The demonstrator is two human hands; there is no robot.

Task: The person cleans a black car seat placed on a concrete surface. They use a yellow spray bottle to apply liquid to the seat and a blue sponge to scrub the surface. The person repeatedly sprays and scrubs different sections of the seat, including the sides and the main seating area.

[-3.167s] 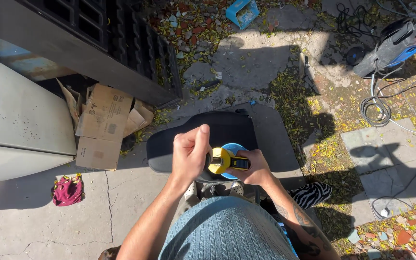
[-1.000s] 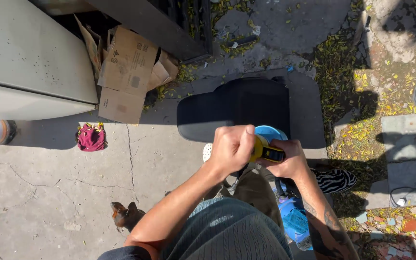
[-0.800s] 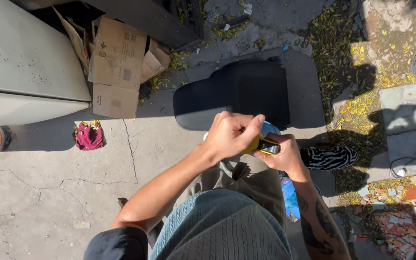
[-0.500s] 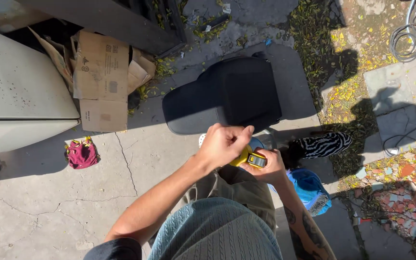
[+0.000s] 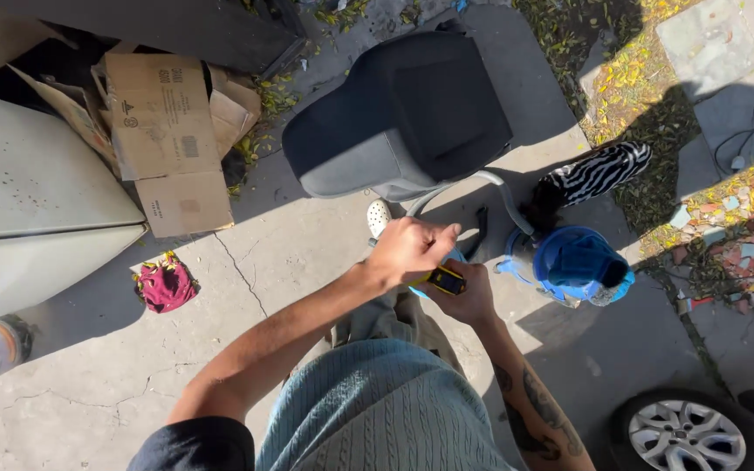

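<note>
My right hand [image 5: 469, 301] grips a small yellow and black tool [image 5: 445, 280] in front of my body. A blue part of the tool [image 5: 456, 256] shows just beyond it. My left hand [image 5: 407, 249] is closed over the top of the same tool, fingers curled, touching my right hand. What lies under my left palm is hidden. Both hands hover above concrete ground, just in front of a grey car seat [image 5: 403, 113].
A blue bucket [image 5: 573, 262] and a zebra-striped cloth [image 5: 599, 170] lie to the right. A grey hose [image 5: 482, 179] curves from the seat. Flattened cardboard boxes [image 5: 163, 131], a white car panel [image 5: 28, 201] and a magenta rag [image 5: 166, 283] are left. A car wheel [image 5: 687, 432] sits bottom right.
My hands stay together on the tool while the view swings. The car seat has slid up and right in view, and the blue bucket has come into sight at the right.
</note>
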